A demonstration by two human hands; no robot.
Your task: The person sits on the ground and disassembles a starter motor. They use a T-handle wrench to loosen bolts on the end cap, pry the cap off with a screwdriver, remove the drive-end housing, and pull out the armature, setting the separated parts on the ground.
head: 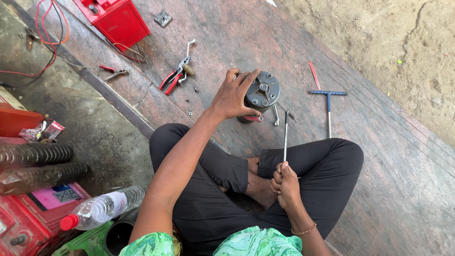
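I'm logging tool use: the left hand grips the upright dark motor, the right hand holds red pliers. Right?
Not quite. The head view shows the right hand holding a thin metal rod; the red pliers lie on the floor. The left hand does grip the motor.

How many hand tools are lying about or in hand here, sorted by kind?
Red-handled pliers: 1
Small red-handled cutter: 1
Blue T-handle wrench: 1
Long thin rod tool, held in the right hand: 1
Small spanner beside the motor housing under the left hand: 1
Total: 5
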